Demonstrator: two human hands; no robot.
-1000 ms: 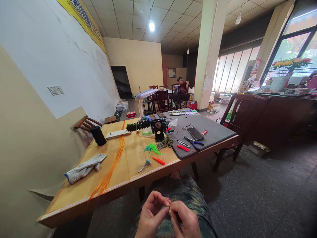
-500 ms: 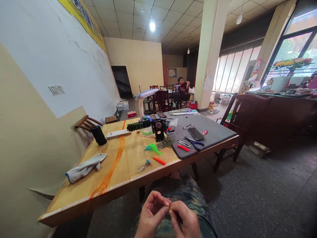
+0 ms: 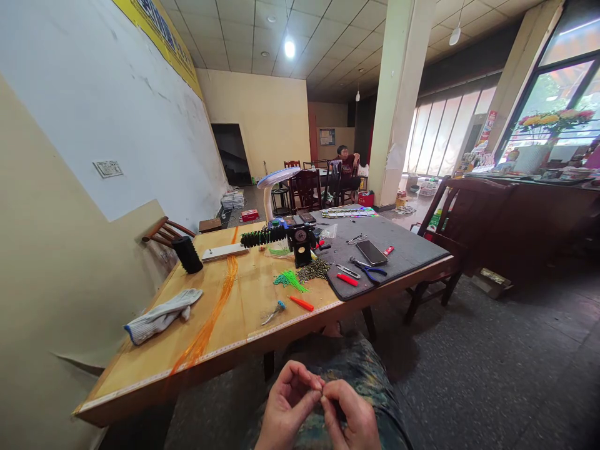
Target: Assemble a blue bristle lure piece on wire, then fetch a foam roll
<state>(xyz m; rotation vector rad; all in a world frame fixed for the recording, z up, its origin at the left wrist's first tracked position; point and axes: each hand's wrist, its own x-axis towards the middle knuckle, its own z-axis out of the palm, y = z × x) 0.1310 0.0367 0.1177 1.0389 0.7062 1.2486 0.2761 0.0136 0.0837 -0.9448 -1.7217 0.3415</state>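
Note:
Above my lap, my left hand (image 3: 289,403) and my right hand (image 3: 349,412) meet with thumbs and forefingers pinched together. Whatever lies between the fingertips is too small to make out. On the table ahead lie a red-orange pen-like tool (image 3: 300,303) and a small bunch of pale strands with a blue end (image 3: 274,312). Behind these are bright green strands (image 3: 293,281), teal beads (image 3: 281,279) and a heap of small dark and gold pieces (image 3: 314,270). A black clamp-like device (image 3: 300,244) carries a black bristly roller (image 3: 263,236).
Orange strands (image 3: 210,322) run across the wooden table (image 3: 140,369). A white glove (image 3: 164,315) and a black cylinder (image 3: 187,255) lie to the left. On the grey mat (image 3: 403,250) are a phone (image 3: 372,252), blue-handled pliers (image 3: 372,272) and a red-handled tool (image 3: 347,279). A person (image 3: 347,165) sits far back.
Almost nothing differs. Both hands stay pinched together in the same place, and the view has shifted very slightly.

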